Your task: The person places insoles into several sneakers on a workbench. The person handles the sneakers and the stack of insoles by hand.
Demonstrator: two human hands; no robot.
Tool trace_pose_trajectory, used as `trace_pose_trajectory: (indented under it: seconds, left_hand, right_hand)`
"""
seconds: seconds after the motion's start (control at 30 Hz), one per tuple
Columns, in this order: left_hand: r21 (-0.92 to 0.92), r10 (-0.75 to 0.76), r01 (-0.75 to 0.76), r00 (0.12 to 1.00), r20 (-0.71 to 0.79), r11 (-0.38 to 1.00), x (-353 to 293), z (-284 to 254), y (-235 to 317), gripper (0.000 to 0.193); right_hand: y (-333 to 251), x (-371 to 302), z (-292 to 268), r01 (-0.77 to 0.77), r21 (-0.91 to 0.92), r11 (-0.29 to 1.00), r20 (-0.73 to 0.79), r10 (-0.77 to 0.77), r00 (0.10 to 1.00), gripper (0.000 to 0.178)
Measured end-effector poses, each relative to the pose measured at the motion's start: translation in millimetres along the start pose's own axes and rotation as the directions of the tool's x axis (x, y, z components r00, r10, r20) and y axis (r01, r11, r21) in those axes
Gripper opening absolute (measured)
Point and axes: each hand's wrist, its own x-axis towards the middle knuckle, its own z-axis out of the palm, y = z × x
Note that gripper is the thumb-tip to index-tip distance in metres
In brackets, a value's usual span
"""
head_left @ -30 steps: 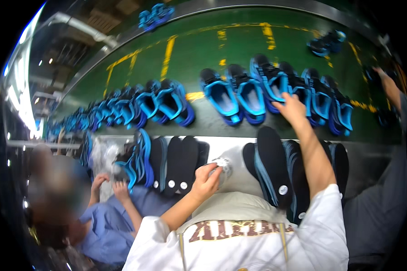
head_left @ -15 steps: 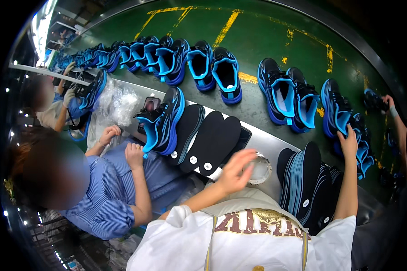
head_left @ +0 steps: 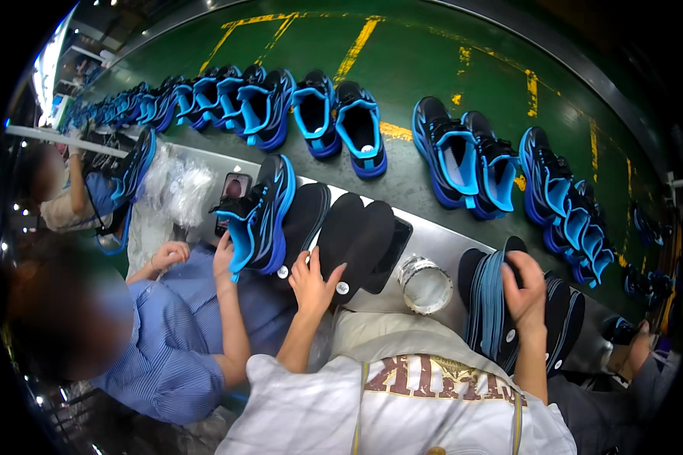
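My left hand (head_left: 311,287) lies open, fingers spread, over the lower ends of black insoles (head_left: 350,241) laid side by side on the bench. My right hand (head_left: 525,292) is curled around the edge of an insole in an upright stack of black and blue insoles (head_left: 482,303). To the left of my left hand stands a black and blue sports shoe (head_left: 267,220), touched at its heel by a co-worker's hand (head_left: 224,258). Between my hands is a roll of tape (head_left: 425,286).
A row of black and blue shoes (head_left: 360,129) stands on the green surface (head_left: 402,61) beyond the metal bench (head_left: 311,180). Clear plastic bags (head_left: 178,182) and a phone (head_left: 235,189) lie at left. A co-worker in blue stripes (head_left: 174,341) sits close on my left.
My right hand has left the shoe on the far right and come back to the insole stack. My left hand has moved left onto the flat insoles. The co-worker's hand has reached the standing shoe.
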Motion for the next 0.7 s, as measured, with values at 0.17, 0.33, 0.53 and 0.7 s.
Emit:
trace_pose_trajectory:
  seconds: [0.17, 0.33, 0.53, 0.7]
  left_hand:
    - [0.286, -0.102, 0.183, 0.956, -0.275, 0.941, 18, 8, -9, 0.048]
    - [0.254, -0.094, 0.118, 0.990, -0.105, 0.960, 32, 8, -32, 0.042]
    - [0.124, -0.098, 0.079, 0.982, 0.159, 0.989, 59, -12, -37, 0.027]
    - [0.094, 0.031, -0.059, 0.961, 0.275, 0.994, 63, -14, -48, 0.024]
  right_hand:
    - [-39, -6, 28, 0.216, 0.103, 0.971, 0.051, -0.222, 0.974, 0.020]
    - [-49, -14, 40, 0.249, 0.178, 0.952, 0.152, -0.277, 0.949, 0.020]
    - [-45, -16, 40, 0.256, 0.171, 0.951, 0.197, -0.288, 0.937, 0.019]
    - [-46, -18, 38, 0.269, 0.162, 0.949, 0.177, -0.296, 0.939, 0.019]
